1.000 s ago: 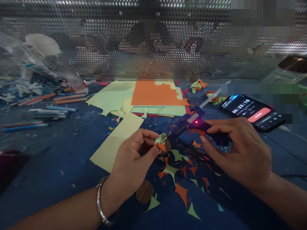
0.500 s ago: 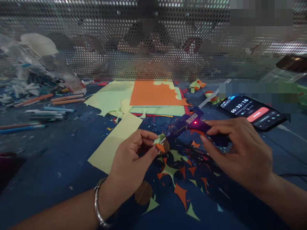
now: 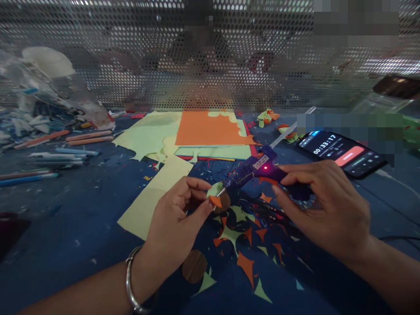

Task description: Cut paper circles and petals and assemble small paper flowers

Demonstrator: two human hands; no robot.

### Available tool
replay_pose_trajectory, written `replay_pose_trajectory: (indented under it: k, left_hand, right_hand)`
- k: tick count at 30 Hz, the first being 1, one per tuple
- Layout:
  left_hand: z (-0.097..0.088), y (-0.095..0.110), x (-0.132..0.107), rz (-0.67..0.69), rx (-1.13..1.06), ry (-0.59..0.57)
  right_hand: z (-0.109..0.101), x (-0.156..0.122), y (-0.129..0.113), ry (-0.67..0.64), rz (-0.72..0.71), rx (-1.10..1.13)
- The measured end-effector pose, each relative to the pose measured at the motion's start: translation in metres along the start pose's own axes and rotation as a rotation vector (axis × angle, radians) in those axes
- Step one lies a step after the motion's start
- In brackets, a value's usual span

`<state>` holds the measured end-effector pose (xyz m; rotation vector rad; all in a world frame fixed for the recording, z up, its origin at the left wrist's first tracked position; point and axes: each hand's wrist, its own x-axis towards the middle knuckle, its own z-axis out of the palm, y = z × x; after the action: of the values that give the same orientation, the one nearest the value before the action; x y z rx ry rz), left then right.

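Observation:
Between thumb and fingers, my left hand pinches a small folded piece of green and orange paper. My right hand grips a purple hot glue gun by its handle, and a red light glows on the gun's side. The metal nozzle touches or nearly touches the paper piece. A brown round disc shows just behind the paper; whether it is held or lies on the table I cannot tell. A second brown disc lies below my left wrist.
Green and orange paper scraps lie in front of me. Coloured sheets are stacked by a perforated metal screen. A phone showing a timer lies right. Pens and a plastic bottle are left. A person sits behind the screen.
Both hands hold nearly the same pose, with the nozzle still at the paper piece. The whole view has shifted slightly, and the phone's timer has moved on by one second.

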<state>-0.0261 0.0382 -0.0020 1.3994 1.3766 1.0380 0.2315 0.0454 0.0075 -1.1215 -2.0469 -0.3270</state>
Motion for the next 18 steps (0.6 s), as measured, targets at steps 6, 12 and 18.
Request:
replay_pose_trajectory:
  k: [6,12,18]
  left_hand:
    - [0.000,-0.001,0.001,-0.007,-0.026,0.029]
    - [-0.002,-0.001,-0.001,0.009,-0.077,0.066]
    - [0.002,0.000,-0.003,0.035,-0.269,0.108]
  right_hand:
    - [0.001,0.001,0.002,0.023,-0.013,-0.004]
    - [0.003,-0.001,0.004,-0.006,0.072,-0.001]
    - [0.013,-0.003,0.018,-0.123,0.241,0.006]
